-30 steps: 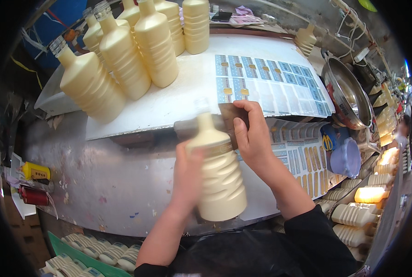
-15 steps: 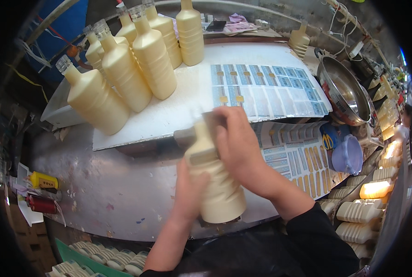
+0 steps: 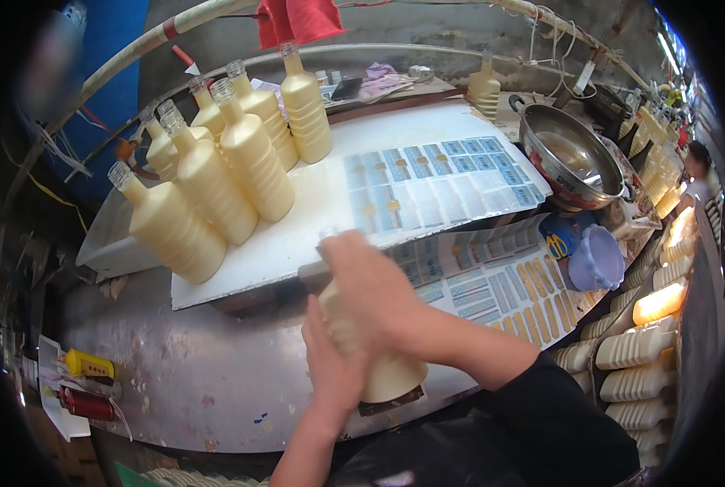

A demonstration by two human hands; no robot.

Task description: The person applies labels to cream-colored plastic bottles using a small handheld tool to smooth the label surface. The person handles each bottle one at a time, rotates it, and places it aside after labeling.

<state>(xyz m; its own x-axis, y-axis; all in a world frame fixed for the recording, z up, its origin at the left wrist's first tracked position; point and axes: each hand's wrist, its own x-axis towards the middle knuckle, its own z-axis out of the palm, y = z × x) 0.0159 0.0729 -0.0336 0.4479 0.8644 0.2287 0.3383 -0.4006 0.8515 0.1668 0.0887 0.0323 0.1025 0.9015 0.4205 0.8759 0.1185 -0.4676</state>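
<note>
A cream-coloured bottle (image 3: 397, 380) with a ribbed body stands tilted at the bench's near edge, its neck largely hidden behind my hands. My left hand (image 3: 332, 364) is closed around its left side. My right hand (image 3: 375, 288) lies across the bottle's upper part; its fingers are blurred and partly hidden, so what they hold does not show. Beyond my hands, a white board (image 3: 314, 199) carries several upright cream bottles (image 3: 253, 162) at its left. A sheet of blue and gold labels (image 3: 444, 183) lies on its right side.
Below the board's right edge lies another label sheet (image 3: 492, 296), beside yellow-handled scissors (image 3: 556, 247) and a lavender tub (image 3: 596, 258). A metal pan (image 3: 578, 154) of liquid sits behind them. Yellow (image 3: 89, 364) and red (image 3: 85, 402) containers are far left. Stacked bottles (image 3: 634, 383) line the right.
My right hand has moved down and left over the bottle's upper part, covering more of it. My left hand stays on the bottle. The view has tilted up, showing a red cloth at the top.
</note>
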